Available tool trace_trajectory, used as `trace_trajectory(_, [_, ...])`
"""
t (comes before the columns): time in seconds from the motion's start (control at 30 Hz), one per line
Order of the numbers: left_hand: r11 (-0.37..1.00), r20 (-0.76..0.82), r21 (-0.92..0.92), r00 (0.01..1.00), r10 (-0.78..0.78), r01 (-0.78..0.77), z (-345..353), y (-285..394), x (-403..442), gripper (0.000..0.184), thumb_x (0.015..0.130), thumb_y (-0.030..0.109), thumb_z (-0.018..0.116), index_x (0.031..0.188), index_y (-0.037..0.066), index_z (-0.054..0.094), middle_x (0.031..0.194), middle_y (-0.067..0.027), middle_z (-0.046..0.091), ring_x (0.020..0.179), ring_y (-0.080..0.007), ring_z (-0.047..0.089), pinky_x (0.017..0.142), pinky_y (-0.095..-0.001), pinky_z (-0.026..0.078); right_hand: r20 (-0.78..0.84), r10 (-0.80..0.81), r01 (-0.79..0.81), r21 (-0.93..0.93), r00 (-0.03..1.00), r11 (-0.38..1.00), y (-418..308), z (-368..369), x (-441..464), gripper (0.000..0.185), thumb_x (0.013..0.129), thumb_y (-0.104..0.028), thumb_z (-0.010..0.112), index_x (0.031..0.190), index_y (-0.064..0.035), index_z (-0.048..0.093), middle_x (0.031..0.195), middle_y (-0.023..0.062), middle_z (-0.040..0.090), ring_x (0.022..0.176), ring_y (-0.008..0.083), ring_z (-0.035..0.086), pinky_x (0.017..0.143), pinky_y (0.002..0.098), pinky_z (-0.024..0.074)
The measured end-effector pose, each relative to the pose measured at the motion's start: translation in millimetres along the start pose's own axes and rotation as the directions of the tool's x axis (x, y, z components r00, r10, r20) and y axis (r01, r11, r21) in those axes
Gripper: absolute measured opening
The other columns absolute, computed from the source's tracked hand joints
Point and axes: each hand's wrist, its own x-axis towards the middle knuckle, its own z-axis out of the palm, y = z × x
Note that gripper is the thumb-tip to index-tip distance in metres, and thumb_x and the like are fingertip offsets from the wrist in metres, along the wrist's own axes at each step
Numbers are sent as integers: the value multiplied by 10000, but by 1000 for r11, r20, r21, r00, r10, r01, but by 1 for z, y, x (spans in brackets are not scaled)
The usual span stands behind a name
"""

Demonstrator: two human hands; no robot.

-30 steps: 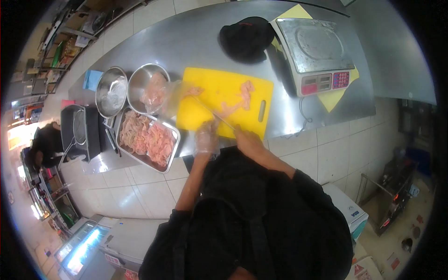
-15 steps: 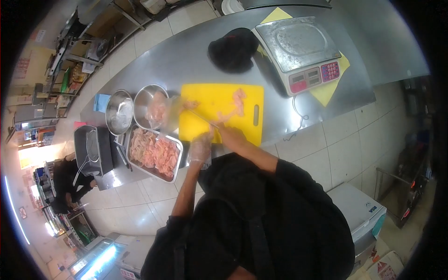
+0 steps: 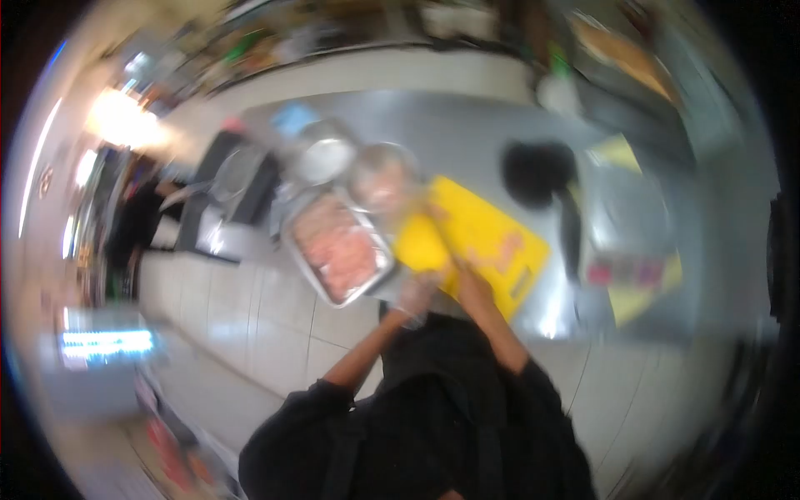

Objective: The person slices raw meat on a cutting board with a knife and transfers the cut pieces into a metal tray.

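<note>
The whole view is smeared by motion. My right hand [image 3: 476, 293] is closed around the handle of a knife [image 3: 447, 243], whose blade points up and left over the yellow cutting board [image 3: 460, 206]. In a clear plastic glove, my left hand [image 3: 418, 293] is at the board's near left edge, beside the knife hand. Its fingers are too blurred to read. Pale pink strips of raw meat [image 3: 505, 249] lie on the right half of the board. Left of my left hand is a metal tray [image 3: 364, 290] heaped with raw meat [image 3: 337, 250].
Behind the tray are a metal bowl with meat [image 3: 383, 185] and a second metal bowl [image 3: 323, 160]. Farther left sits a dark bin [image 3: 260, 193] with a strainer [image 3: 239, 173]. A black cap [image 3: 537, 172] and a scale [image 3: 627, 204] stand right. Another person [image 3: 137, 218] is at far left.
The camera view has turned, so the table and its things appear shifted and tilted, and blurred. My right hand still has the knife, and both hands remain at the board's near edge.
</note>
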Motion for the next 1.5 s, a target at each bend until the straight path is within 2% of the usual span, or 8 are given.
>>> trace_trajectory(0.07, [583, 338, -611, 842, -420, 536, -39, 31, 43, 227, 981, 150, 492, 1126, 58, 641, 1149, -169, 649, 1015, -398, 618, 929, -474, 482, -12, -58, 57, -74, 998, 996, 4, -2, -2, 498, 963, -120, 507, 1459, -109, 457, 1321, 226, 579, 1089, 421, 624, 901, 528, 507])
trace_trajectory(0.1, [884, -30, -406, 964, -264, 229, -1, 19, 26, 200, 967, 139, 534, 1114, 60, 645, 1141, -156, 657, 1004, -402, 620, 933, -465, 480, 4, -97, 97, -73, 995, 993, 3, -7, -2, 497, 974, -91, 476, 1470, -100, 445, 1337, 238, 560, 1091, 427, 620, 911, 533, 500])
trace_trajectory(0.37, [657, -285, -663, 691, -665, 359, 12, 45, 90, 199, 983, 230, 549, 938, 51, 624, 926, -136, 652, 842, -323, 611, 783, -419, 489, 162, 2, 35, -228, 987, 973, -11, -34, -4, 430, 1045, -242, 406, 1322, 84, 442, 1166, 398, 578, 1075, 541, 573, 899, 555, 463])
trace_trajectory(0.43, [49, 125, -975, 721, -681, 215, 8, 46, 92, 153, 977, 196, 546, 965, 71, 634, 889, -110, 647, 819, -263, 623, 744, -400, 491, 137, -87, 114, -206, 987, 972, -25, -36, -4, 438, 1048, -270, 408, 1269, 106, 453, 1130, 409, 588, 1068, 554, 569, 903, 554, 461])
trace_trajectory(0.53, [-361, 412, -910, 546, -729, 203, 39, 46, 99, 188, 969, 178, 554, 1078, 84, 673, 895, -94, 661, 888, -207, 644, 739, -366, 513, 109, -96, 122, -272, 989, 955, -44, -40, -13, 439, 1045, -279, 419, 1265, 100, 454, 1142, 402, 587, 1068, 548, 571, 906, 551, 461])
trace_trajectory(0.87, [210, 403, -664, 581, -707, 717, -32, 53, 104, 243, 970, 171, 542, 1143, 44, 656, 1002, -143, 670, 936, -269, 655, 771, -377, 525, 112, -213, 241, -455, 971, 857, 21, -43, 37, 438, 1030, -286, 457, 1237, 99, 476, 1118, 380, 595, 1045, 531, 580, 906, 548, 460])
trace_trajectory(1.27, [322, 366, -497, 531, -764, 806, -50, 72, 86, 289, 934, 149, 553, 1152, -5, 661, 1091, -212, 682, 978, -352, 677, 806, -410, 548, 45, -213, 207, -499, 976, 842, 47, -44, 53, 438, 1011, -295, 503, 1204, 99, 503, 1089, 353, 606, 1019, 510, 590, 905, 546, 460])
trace_trajectory(1.5, [624, -26, -215, 634, -773, 751, -25, 48, 75, 283, 873, 243, 670, 1019, 5, 719, 957, -171, 724, 871, -306, 720, 772, -417, 583, 2, -201, 174, -507, 980, 844, 66, -37, 60, 439, 1001, -300, 530, 1184, 98, 518, 1072, 337, 612, 1003, 498, 596, 905, 544, 460])
